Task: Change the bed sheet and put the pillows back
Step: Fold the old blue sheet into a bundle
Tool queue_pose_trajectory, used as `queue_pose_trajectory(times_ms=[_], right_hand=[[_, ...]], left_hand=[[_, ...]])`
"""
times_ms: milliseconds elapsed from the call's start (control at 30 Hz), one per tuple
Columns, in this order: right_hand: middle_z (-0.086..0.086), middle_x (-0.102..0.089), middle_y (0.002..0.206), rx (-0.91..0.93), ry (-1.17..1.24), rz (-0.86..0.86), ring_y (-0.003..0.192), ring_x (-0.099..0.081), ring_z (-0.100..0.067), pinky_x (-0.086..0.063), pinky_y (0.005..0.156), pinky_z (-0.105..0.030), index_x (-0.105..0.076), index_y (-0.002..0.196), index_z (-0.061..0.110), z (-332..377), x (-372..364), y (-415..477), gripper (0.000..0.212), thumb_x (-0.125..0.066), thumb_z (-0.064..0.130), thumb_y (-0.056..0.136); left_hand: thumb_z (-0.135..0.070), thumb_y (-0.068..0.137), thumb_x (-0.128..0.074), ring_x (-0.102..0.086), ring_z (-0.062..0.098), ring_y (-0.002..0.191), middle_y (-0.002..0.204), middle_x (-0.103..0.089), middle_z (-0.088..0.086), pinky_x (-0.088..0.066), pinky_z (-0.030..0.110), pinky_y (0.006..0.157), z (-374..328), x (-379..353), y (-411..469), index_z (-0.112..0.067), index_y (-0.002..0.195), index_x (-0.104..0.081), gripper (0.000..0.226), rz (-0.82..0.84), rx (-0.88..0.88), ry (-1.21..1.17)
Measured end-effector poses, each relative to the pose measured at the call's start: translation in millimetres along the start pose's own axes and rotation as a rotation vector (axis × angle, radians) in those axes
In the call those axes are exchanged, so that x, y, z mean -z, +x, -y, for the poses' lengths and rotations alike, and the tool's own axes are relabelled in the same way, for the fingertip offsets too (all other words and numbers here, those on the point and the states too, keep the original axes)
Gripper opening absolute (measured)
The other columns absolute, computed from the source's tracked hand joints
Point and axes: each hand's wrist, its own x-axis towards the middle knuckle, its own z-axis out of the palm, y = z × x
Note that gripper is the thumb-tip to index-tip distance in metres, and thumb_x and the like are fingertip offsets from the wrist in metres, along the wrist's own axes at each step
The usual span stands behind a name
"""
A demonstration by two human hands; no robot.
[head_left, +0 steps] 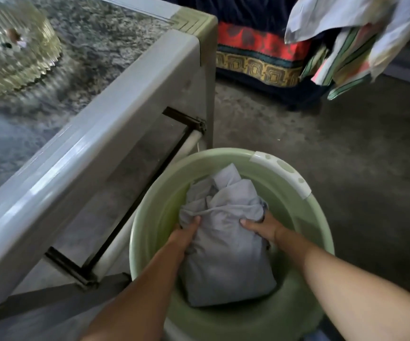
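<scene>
Head view: my left hand (186,233) and right hand (258,226) are both clamped on the bundled grey sheet (223,254), at its 9 and 3 o'clock sides. The sheet sits inside the green basin (285,193) on the floor (346,131). The counter (100,143) stands at 10 o'clock, the bed (260,57) at 12.

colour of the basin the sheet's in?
Pale green basin, with a white patch on its rim; head view, the only one.
</scene>
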Motion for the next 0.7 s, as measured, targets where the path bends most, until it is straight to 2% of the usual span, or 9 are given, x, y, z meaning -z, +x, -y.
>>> queue_pose_trajectory(times_ms=[100,133,200,267,333,400,500,567,700], right_hand=[[-0.002,-0.061,0.129,0.053,0.026,-0.026,0.119,-0.057,-0.022,-0.047,0.102,-0.042,-0.053,0.133,0.019,-9,15,-7,0.112,-0.084,0.069,0.037],[0.000,-0.063,0.127,0.059,0.014,-0.014,0.119,-0.058,-0.022,-0.048,0.101,-0.043,-0.056,0.130,0.019,-3,19,-20,0.111,-0.083,0.073,0.036],[0.003,-0.058,0.132,0.044,-0.010,0.001,0.124,-0.054,-0.021,-0.045,0.104,-0.041,-0.052,0.133,0.018,38,25,-73,0.108,-0.081,0.073,0.044],[0.006,-0.049,0.137,-0.011,0.006,-0.019,0.129,-0.045,-0.017,-0.038,0.106,-0.033,-0.041,0.139,0.019,83,30,-127,0.088,-0.080,0.052,0.068],[-0.001,-0.038,0.150,-0.072,-0.004,-0.028,0.137,-0.037,-0.023,-0.032,0.108,-0.037,-0.025,0.150,0.019,108,41,-162,0.089,-0.075,0.042,0.079],[-0.006,-0.029,0.155,-0.066,0.011,-0.027,0.139,-0.034,-0.026,-0.031,0.109,-0.039,-0.019,0.152,0.019,134,54,-196,0.092,-0.073,0.042,0.081],[-0.011,-0.031,0.153,-0.045,0.036,-0.005,0.136,-0.038,-0.026,-0.033,0.107,-0.037,-0.019,0.153,0.019,172,72,-244,0.092,-0.075,0.035,0.081],[-0.011,-0.040,0.147,-0.015,0.045,-0.025,0.129,-0.046,-0.026,-0.037,0.107,-0.037,-0.024,0.151,0.019,195,84,-280,0.094,-0.080,0.031,0.077],[-0.010,-0.053,0.133,0.024,0.081,-0.070,0.117,-0.055,-0.022,-0.042,0.105,-0.038,-0.030,0.149,0.018,239,107,-358,0.092,-0.083,0.025,0.073]], left_hand=[[-0.064,0.079,-0.065,-0.067,0.026,0.094,0.120,-0.066,0.016,-0.058,0.030,0.074,-12,14,-30,-0.010,0.124,-0.062,0.070,0.012,-0.091,0.032],[-0.059,0.084,-0.063,-0.068,0.021,0.088,0.116,-0.069,0.015,-0.057,0.029,0.074,-21,17,-49,-0.010,0.117,-0.066,0.060,0.049,-0.104,0.007],[-0.044,0.093,-0.059,-0.065,0.013,0.084,0.113,-0.069,0.009,-0.051,0.023,0.068,-41,25,-85,-0.010,0.109,-0.067,0.039,0.078,-0.111,-0.051],[-0.041,0.093,-0.060,-0.061,0.013,0.092,0.110,-0.066,0.002,-0.045,0.023,0.075,-65,34,-121,-0.014,0.107,-0.065,0.031,0.058,-0.099,-0.073],[-0.055,0.083,-0.067,-0.062,0.018,0.101,0.113,-0.067,0.001,-0.047,0.028,0.089,-89,44,-157,-0.015,0.113,-0.068,0.050,0.064,-0.091,-0.081],[-0.062,0.073,-0.072,-0.066,0.016,0.091,0.102,-0.070,0.000,-0.053,0.028,0.080,-111,56,-194,-0.019,0.110,-0.069,0.057,0.107,-0.074,-0.108],[-0.058,0.070,-0.076,-0.060,0.010,0.072,0.084,-0.065,-0.004,-0.045,0.020,0.059,-146,73,-255,-0.018,0.111,-0.069,0.057,0.170,-0.135,-0.117],[-0.060,0.061,-0.078,-0.057,0.011,0.075,0.085,-0.063,-0.004,-0.045,0.022,0.063,-167,81,-295,-0.018,0.116,-0.067,0.070,0.212,-0.163,-0.107],[-0.041,0.080,-0.077,-0.060,0.013,0.083,0.097,-0.066,0.000,-0.046,0.027,0.072,-203,98,-374,-0.018,0.117,-0.064,0.046,0.264,-0.199,-0.117]])
